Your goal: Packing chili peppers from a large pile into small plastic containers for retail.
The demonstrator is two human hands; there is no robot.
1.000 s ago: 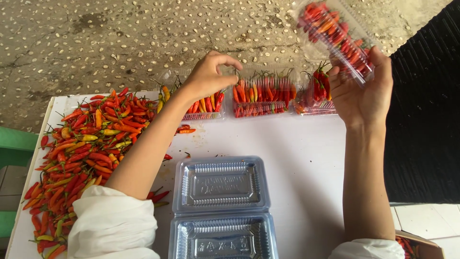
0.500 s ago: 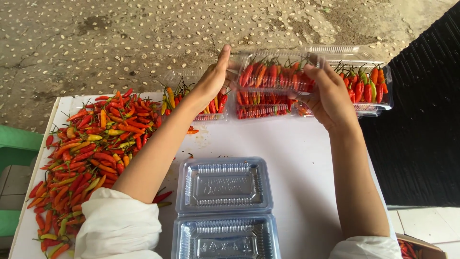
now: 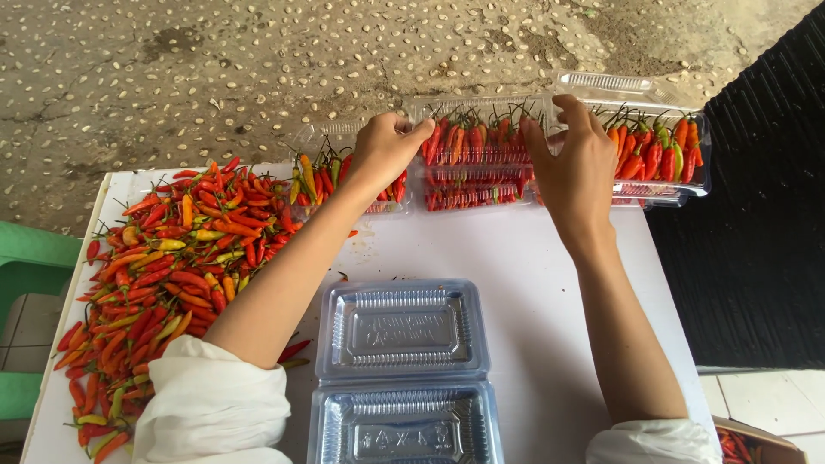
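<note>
Chili box (image 3: pixel 481 142), gripped at both ends by left hand (image 3: pixel 387 150) and right hand (image 3: pixel 574 159); stacked boxes may slip, spilling chilies.

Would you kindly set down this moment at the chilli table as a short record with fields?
Surface: white table
Left hand: grips the left end of the filled clear box, which sits on another packed box
Right hand: grips the right end of the same box
Neighbouring boxes: one packed box on the left, one on the right
Loose chillies: red, orange and green pile on the table's left side
Empty clamshell box: open, near the person
</note>
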